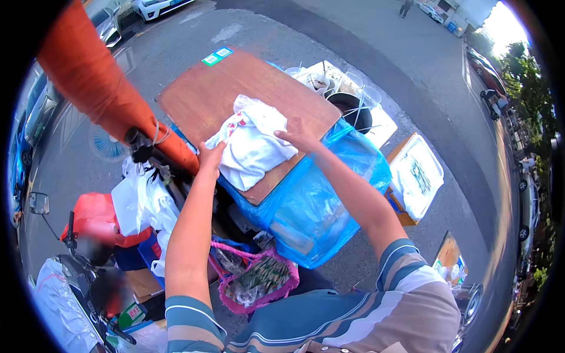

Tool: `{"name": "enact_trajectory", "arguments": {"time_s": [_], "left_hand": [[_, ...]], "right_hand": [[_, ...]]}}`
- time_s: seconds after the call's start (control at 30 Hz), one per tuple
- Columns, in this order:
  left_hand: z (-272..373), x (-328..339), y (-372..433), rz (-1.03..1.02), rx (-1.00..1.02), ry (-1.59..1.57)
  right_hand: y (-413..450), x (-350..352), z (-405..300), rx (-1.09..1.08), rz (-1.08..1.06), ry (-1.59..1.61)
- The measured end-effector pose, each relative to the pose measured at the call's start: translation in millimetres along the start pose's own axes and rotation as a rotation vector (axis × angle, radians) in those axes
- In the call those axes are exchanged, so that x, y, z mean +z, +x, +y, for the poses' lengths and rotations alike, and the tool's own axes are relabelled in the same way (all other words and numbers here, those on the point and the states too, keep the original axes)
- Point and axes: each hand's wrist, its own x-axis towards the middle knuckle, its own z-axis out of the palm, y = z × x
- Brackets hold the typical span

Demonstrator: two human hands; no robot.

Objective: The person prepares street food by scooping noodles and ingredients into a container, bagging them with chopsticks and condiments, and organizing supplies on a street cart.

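Note:
A white terry towel (254,150) lies bunched on a reddish-brown wooden board (287,88), with small red marks near its upper left. My left hand (211,156) is at the towel's left edge, its thumb against the cloth; its other fingers are partly hidden, so I cannot tell whether they grip. At the right edge, my right hand (301,136) is spread, with the thumb touching the towel and nothing visibly grasped. Blue plastic sheeting (318,207) wraps the stand under the board.
An orange wrapped pole (106,88) slants past my left hand. White containers (348,81) and a black pot (351,112) stand beyond the board. A lidded box (417,176) is at right, a pink basket (260,282) close to me, and a scooter (75,282) at lower left.

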Motion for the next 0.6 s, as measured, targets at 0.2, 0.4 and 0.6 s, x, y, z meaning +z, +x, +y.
{"name": "enact_trajectory", "arguments": {"time_s": [0.2, 0.4, 0.6], "left_hand": [[7.5, 57.2, 21.0, -0.146, -0.120, -0.152], [26.3, 84.1, 28.1, -0.416, -0.178, -0.357], [26.5, 79.6, -27.6, -0.442, -0.403, -0.697]], "right_hand": [[159.9, 16.5, 18.1, 0.111, -0.273, -0.173], [183.1, 61.6, 15.7, 0.224, -0.884, -0.014], [151.8, 43.0, 4.5, 0.254, -1.153, 0.072]]}}
